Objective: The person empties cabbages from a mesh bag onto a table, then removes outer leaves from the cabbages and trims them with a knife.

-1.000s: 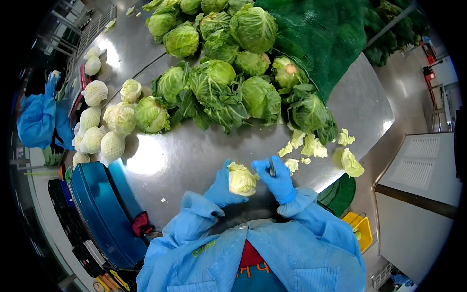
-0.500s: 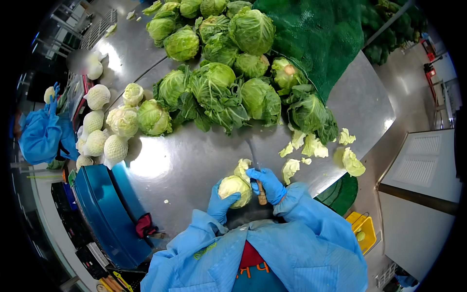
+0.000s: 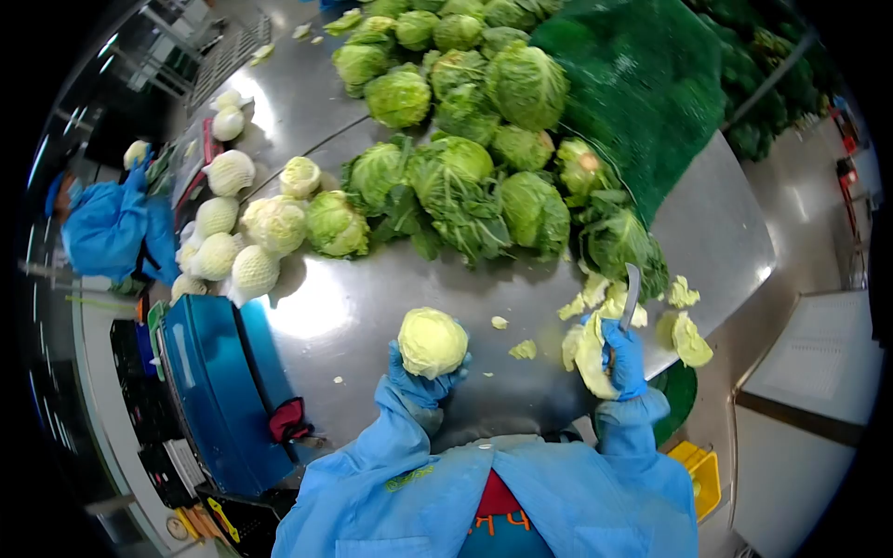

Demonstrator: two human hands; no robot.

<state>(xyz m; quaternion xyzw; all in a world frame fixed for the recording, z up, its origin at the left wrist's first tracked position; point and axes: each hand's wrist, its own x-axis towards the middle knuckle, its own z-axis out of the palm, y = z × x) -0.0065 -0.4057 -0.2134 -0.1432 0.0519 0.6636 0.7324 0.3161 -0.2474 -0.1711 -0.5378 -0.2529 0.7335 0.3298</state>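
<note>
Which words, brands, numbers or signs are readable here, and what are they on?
None reads clearly.
Jacket: small green lettering on the chest, too blurred to read.
Shirt: orange letters, partly covered by the jacket; I cannot make out a word.

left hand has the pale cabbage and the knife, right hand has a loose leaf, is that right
Not quite: the knife is in the right hand, as the head view shows. The left hand does have the pale cabbage, and the right hand has a loose leaf.
</note>
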